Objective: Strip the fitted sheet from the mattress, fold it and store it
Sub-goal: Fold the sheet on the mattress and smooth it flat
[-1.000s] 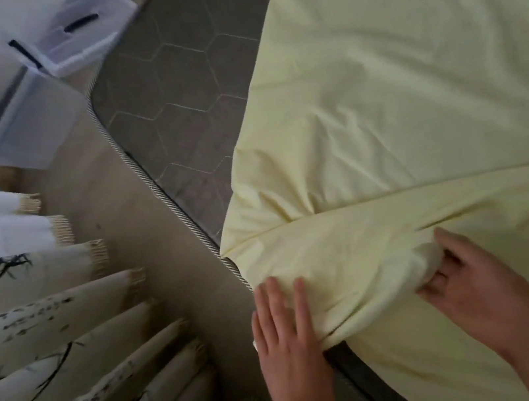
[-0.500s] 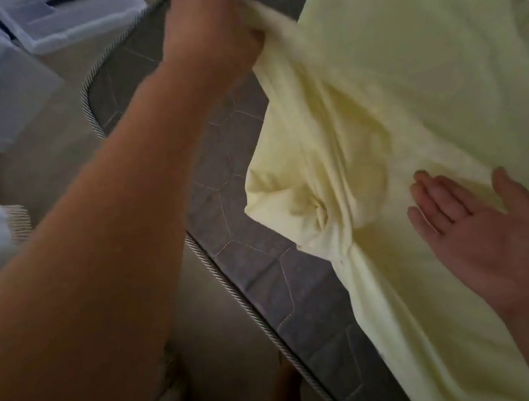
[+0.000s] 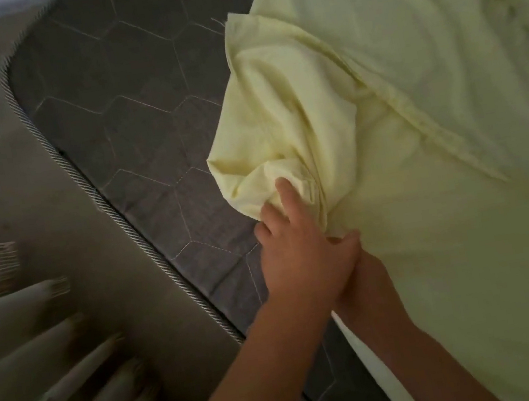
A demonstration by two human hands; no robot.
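Fitted sheet (image 3: 430, 208) lay loose across the mattress (image 3: 140, 123), one corner (image 3: 265, 151) off and bunched on the bare grey quilting; judged best to find the elastic seam, square that corner, and keep the cloth flat before folding; left hand (image 3: 303, 256) grip spread, straight fingers (image 3: 284, 193) resting on the bunch; right hand (image 3: 370, 284) mostly hidden beneath the left, its grip impossible to tell.
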